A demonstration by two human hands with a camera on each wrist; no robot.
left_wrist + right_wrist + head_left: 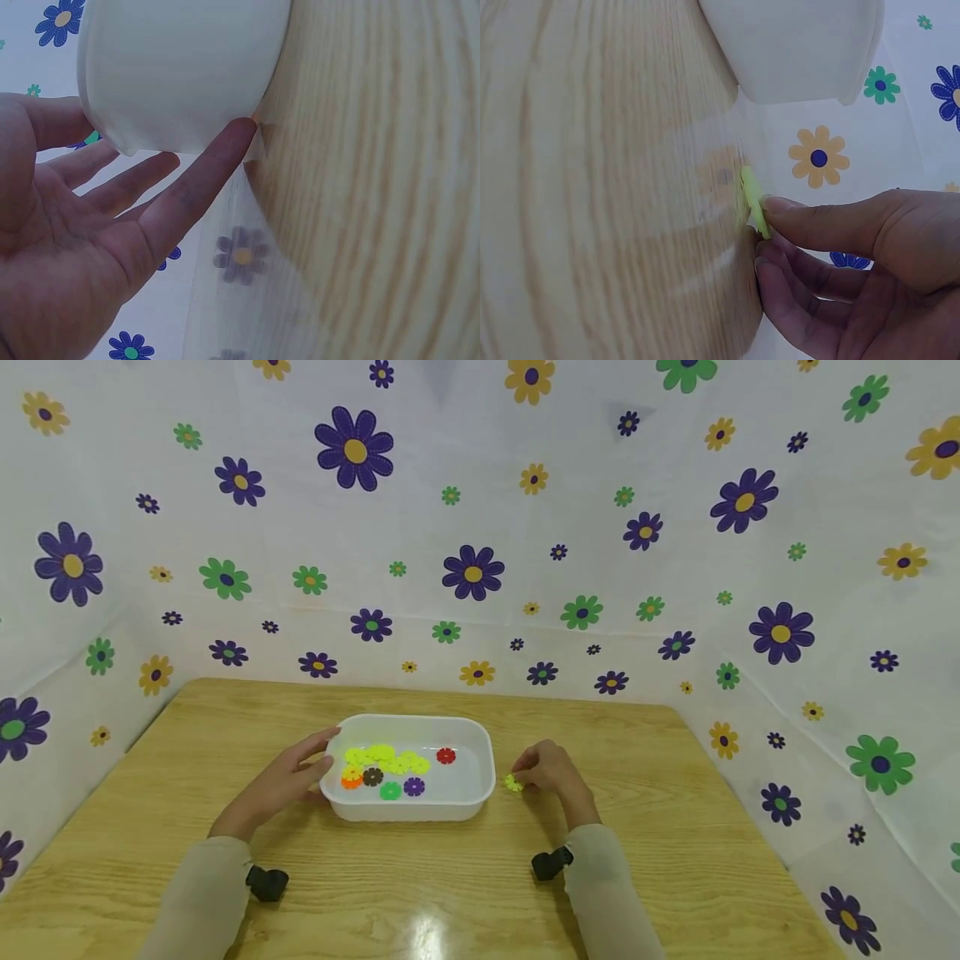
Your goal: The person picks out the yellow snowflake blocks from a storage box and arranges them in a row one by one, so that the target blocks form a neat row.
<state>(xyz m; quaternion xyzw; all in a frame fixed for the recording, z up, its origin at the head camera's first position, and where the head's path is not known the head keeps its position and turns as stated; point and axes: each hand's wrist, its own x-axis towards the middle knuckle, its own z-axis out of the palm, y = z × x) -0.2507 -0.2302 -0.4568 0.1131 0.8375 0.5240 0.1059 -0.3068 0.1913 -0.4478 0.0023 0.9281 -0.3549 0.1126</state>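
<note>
With my right hand lightly pinching the notched yellow-green plastic disc right of the frame's lower centre, I'd lift it level while my left hand, fingers loosely spread, steadies the white rectangular plastic tub.

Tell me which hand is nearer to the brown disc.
Left. The left hand touches the left end of the tub, near the brown disc inside; the right hand is farther off, beyond the tub's right end, pinching a yellow disc.
</note>
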